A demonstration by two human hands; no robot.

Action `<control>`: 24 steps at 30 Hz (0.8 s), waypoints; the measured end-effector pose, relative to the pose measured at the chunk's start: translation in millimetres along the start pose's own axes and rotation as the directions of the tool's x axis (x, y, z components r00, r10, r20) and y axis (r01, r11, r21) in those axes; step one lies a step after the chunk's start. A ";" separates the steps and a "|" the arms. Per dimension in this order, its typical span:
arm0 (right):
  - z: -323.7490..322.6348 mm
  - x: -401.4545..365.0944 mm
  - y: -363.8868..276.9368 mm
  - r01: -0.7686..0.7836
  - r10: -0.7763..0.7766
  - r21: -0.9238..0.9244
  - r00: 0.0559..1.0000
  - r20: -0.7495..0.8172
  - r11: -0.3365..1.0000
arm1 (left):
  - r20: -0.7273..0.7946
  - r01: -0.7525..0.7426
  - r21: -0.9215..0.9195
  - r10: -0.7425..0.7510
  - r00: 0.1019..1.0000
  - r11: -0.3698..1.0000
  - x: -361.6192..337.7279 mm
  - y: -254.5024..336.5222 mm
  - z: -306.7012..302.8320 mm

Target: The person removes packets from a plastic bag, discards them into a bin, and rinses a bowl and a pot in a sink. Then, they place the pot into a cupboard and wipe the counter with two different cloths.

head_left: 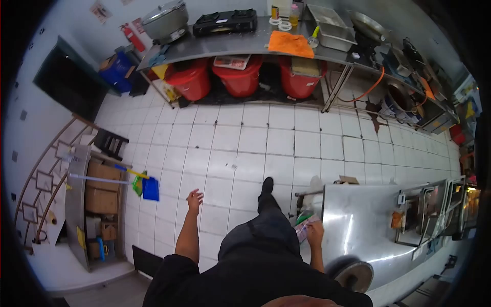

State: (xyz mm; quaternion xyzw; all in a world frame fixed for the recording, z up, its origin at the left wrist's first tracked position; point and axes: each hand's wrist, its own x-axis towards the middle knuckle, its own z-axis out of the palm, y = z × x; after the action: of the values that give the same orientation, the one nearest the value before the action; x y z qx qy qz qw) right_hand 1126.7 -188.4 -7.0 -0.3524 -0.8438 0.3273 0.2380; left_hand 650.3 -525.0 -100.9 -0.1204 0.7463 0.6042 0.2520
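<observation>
My left hand (194,200) hangs over the tiled floor with its fingers apart and nothing in it. At my right side, my right hand (315,233) is closed on a thin plastic packet (303,228) with pink and green on it; its contents are too small to make out. That hand is beside the near left edge of a steel table (358,204). Below me one black shoe (266,188) is stretched forward on the white tiles (245,138).
Along the far wall runs a steel counter (230,43) with a black gas stove (225,22), a large pot (166,23) and an orange cloth (290,44). Red tubs (240,79) stand beneath it. A blue dustpan (151,189) lies left, near a shelf unit (77,204).
</observation>
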 end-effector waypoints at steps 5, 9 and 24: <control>64.5 171.5 -1.4 -0.285 0.241 0.160 0.939 0.247 0.945 | 0.275 0.013 -0.143 0.027 0.961 0.990 73.0 79.5 135.1; 140.7 360.9 29.6 -0.125 0.062 0.119 0.899 0.433 0.985 | 0.561 -0.034 0.253 -0.118 0.819 0.967 94.0 92.2 188.7; 165.6 801.2 27.5 -0.129 0.103 0.198 0.985 0.140 0.972 | 0.561 -0.042 0.114 -0.030 0.827 0.993 426.3 332.4 423.4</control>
State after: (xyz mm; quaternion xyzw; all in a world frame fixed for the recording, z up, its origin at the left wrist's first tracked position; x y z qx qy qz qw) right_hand 522.6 363.9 -1.1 -0.3527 -0.7967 0.4485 0.1990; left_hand 227.2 15.8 -104.2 0.0805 0.6751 0.5670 0.4650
